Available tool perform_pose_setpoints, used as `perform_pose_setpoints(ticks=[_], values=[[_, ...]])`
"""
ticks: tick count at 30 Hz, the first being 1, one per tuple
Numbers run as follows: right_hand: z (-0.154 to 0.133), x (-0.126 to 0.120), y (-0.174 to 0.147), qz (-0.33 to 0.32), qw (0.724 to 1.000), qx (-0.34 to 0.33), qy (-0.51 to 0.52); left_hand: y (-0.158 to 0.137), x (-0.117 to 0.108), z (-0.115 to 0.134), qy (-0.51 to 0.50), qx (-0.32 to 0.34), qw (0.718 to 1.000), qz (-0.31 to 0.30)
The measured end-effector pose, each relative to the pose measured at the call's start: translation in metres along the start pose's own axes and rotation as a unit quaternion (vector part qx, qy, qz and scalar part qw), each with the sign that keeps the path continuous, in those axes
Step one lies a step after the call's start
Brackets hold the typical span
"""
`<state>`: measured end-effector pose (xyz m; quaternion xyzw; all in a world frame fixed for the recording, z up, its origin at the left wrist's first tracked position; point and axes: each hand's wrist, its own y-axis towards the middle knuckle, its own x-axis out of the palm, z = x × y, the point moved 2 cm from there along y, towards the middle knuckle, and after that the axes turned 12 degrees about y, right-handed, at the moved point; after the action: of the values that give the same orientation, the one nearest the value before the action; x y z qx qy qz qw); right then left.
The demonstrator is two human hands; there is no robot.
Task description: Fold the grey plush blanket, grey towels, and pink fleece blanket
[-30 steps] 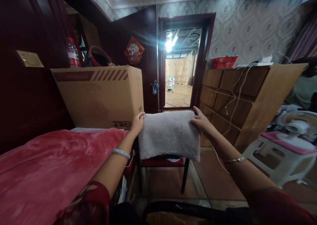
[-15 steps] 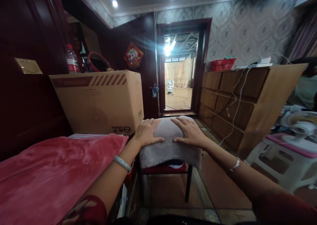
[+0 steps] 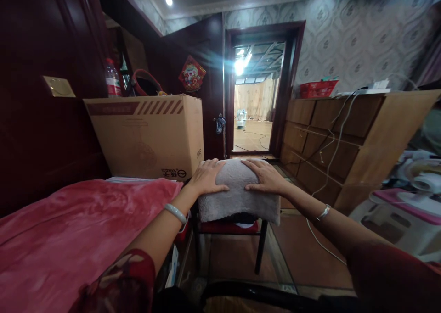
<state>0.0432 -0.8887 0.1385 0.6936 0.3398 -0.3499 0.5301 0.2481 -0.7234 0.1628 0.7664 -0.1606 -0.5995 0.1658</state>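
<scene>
A light grey, fluffy cloth (image 3: pixel 237 196) lies draped over something on a red-seated chair (image 3: pixel 225 228), its front edge hanging down. What is beneath the cloth is mostly hidden; a dark and a white bit show under its edge. My left hand (image 3: pixel 209 177) rests flat on the cloth's left side, fingers stretched and thumb pointing inward. On the right side my right hand (image 3: pixel 263 177) lies likewise, fingers spread, thumb toward the middle. Both palms press on the cloth without gripping it.
To the left, a pink blanket (image 3: pixel 103 230) spreads before a large cardboard box (image 3: pixel 148 138) with a bottle (image 3: pixel 112 79) on top. A wooden cabinet (image 3: pixel 344 138) with hanging cables stands right, near a white-and-pink stool (image 3: pixel 403 212) bearing a fan. An open doorway (image 3: pixel 292 74) is ahead.
The view has shifted slightly, so the room appears moved rightward and a little up. Both hands stay flat on the cloth with hardly any change.
</scene>
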Motion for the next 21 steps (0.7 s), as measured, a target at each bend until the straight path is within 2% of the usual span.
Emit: perform_pose_setpoints(ticks=[5,10,13,16,19,21], values=[[-0.001,-0.005,0.001,-0.03,1.0,0.005,0.001,-0.034,-0.004,-0.006,0.006,-0.033,0.999,-0.006],[-0.011,-0.009,0.007,-0.044,0.998,0.038,-0.027,-0.106,-0.009,-0.027,-0.007,-0.071,0.997,-0.024],[-0.029,-0.009,0.014,-0.026,0.998,0.013,-0.05,-0.167,-0.003,-0.056,0.001,-0.109,0.992,-0.061],[-0.057,-0.004,0.025,-0.009,0.999,-0.015,-0.035,-0.242,0.007,-0.092,0.027,-0.152,0.983,-0.1],[-0.101,0.008,0.036,0.045,0.996,-0.07,0.027,-0.327,0.005,-0.121,0.071,-0.258,0.956,-0.122],[-0.14,0.026,0.041,0.063,0.985,-0.13,0.092,-0.381,-0.009,-0.126,0.097,-0.332,0.928,-0.14]])
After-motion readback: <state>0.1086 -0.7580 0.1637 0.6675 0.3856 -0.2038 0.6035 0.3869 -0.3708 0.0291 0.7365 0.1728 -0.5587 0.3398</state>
